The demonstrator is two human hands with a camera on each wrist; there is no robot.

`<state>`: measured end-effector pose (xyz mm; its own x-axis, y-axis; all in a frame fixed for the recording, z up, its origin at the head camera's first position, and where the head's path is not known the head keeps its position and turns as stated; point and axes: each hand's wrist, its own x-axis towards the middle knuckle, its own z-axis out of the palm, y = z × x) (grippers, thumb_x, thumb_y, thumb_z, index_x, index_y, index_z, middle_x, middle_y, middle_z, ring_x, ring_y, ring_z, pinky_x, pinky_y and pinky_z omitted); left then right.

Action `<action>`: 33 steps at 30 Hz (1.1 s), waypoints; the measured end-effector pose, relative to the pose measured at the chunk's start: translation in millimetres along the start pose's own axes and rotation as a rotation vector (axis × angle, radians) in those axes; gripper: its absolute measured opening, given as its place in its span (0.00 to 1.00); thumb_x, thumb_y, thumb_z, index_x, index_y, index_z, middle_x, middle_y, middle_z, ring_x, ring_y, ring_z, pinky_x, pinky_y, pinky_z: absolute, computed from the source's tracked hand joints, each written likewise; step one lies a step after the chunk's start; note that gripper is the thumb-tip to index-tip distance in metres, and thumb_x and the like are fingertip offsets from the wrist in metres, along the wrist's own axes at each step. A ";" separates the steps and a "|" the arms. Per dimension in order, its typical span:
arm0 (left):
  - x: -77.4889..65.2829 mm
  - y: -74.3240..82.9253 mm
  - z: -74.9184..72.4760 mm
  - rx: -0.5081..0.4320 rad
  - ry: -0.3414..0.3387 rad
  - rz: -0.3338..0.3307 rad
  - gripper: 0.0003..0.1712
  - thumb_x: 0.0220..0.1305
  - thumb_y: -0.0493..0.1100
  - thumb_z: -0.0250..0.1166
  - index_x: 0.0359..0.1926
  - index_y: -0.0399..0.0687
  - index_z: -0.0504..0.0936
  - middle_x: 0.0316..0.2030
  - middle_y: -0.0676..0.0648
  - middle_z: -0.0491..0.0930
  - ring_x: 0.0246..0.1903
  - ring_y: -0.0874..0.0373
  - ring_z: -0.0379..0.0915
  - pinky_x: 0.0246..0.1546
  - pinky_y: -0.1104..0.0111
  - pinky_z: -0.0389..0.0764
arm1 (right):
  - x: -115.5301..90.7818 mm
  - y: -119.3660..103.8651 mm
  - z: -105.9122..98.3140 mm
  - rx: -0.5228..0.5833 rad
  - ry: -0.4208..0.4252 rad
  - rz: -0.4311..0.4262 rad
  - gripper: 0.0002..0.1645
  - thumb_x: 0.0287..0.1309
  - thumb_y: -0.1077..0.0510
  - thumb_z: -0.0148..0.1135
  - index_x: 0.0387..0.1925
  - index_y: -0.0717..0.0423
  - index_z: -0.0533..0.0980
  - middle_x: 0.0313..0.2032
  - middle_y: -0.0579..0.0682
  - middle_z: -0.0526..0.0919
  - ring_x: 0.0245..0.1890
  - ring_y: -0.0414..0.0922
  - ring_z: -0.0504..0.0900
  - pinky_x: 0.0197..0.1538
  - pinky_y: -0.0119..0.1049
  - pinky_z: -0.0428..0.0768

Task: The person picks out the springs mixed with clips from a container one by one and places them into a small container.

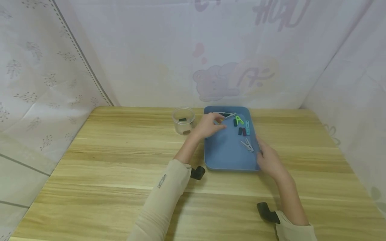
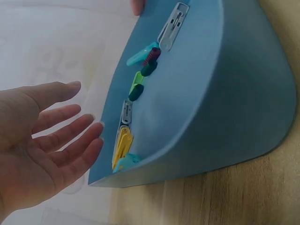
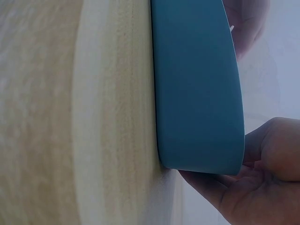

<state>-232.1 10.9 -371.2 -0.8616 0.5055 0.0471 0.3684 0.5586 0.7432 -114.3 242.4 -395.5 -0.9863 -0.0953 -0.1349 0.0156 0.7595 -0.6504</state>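
Hands (image 1: pixel 208 126) (image 1: pixel 269 161) at tray (image 1: pixel 221 152); yellow clip (image 2: pixel 123 144) plain only in left-wrist view.

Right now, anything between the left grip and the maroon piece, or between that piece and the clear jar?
A dark green piece sits close beside the maroon piece, on the side toward the left grip. Toward the clear jar: the left wall of the tray, plus the left grip itself.
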 end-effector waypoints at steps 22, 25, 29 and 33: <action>23.1 10.8 17.9 0.041 -0.112 -0.041 0.23 0.68 0.43 0.66 0.61 0.39 0.79 0.52 0.41 0.83 0.51 0.52 0.80 0.49 0.68 0.79 | -2.5 -1.0 -2.0 0.007 -0.001 -0.012 0.37 0.69 0.70 0.40 0.75 0.73 0.42 0.72 0.77 0.48 0.71 0.75 0.50 0.69 0.67 0.55; 25.6 12.7 20.2 0.030 -0.122 -0.041 0.24 0.68 0.42 0.66 0.62 0.38 0.79 0.54 0.41 0.83 0.51 0.52 0.79 0.49 0.68 0.79 | -2.6 -0.7 -2.0 0.008 -0.002 -0.012 0.37 0.69 0.70 0.40 0.75 0.72 0.42 0.72 0.77 0.48 0.71 0.74 0.50 0.69 0.67 0.55; 28.9 13.8 23.5 0.024 -0.133 -0.044 0.24 0.68 0.42 0.66 0.62 0.37 0.78 0.55 0.40 0.82 0.52 0.51 0.79 0.48 0.68 0.80 | -2.3 -0.3 -1.6 0.001 -0.004 -0.011 0.38 0.69 0.70 0.41 0.75 0.72 0.42 0.72 0.77 0.48 0.72 0.74 0.50 0.70 0.67 0.55; 32.3 14.0 26.5 0.019 -0.140 -0.040 0.23 0.68 0.41 0.66 0.61 0.37 0.79 0.55 0.39 0.82 0.52 0.50 0.80 0.48 0.67 0.80 | -1.5 0.4 -0.7 -0.008 0.000 -0.015 0.38 0.69 0.70 0.41 0.75 0.72 0.43 0.72 0.77 0.49 0.71 0.74 0.51 0.69 0.67 0.56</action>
<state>-245.6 52.5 -376.9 -0.8189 0.5687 -0.0772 0.3421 0.5917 0.7300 -112.9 243.3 -395.1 -0.9863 -0.1070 -0.1252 -0.0008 0.7632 -0.6461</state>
